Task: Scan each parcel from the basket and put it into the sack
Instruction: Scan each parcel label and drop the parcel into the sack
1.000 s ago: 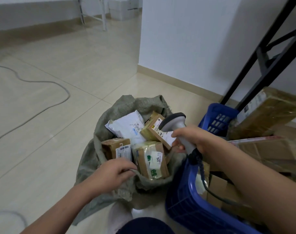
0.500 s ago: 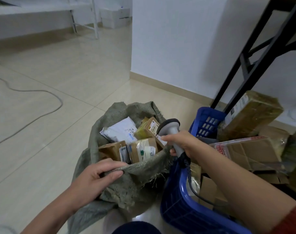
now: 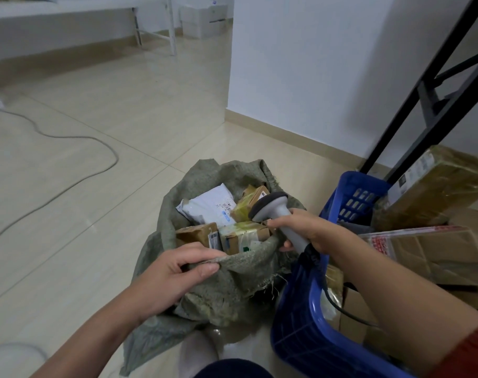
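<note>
Sack front and centre, a grey-green woven one slumped on the tiled floor, and the left hand is clamped on its near rim, thumb on the outside, fingers curled over the edge. That reads as a hold to keep the mouth up and open; the cloth is limp and folds wherever nothing props it.

Inside the sack, several parcels are already down: a white poly mailer toward the back, a small brown carton on the near left, a taped carton with a green-marked label just beside it, and another tape-wrapped box tucked behind the scanner head.

Right hand is wrapped tight around the grip of a grey handheld barcode scanner, head tipped over the sack's right edge, black cord trailing down into the blue plastic basket. Keeping the scanner in that hand looks like economy: the left is left to do the lifting and dropping.

Basket sits touching the sack on its right, a short carry. It is piled high: a flat carton with red print lies across the top, and a big tape-wrapped box leans at the far end near a black metal frame. Plenty of work remains, I'd judge.

Neither hand holds a parcel just now. Next, by my reckoning, the left lets go of the rim and reaches across into the basket; the risk is the mouth sagging shut once it does.
</note>
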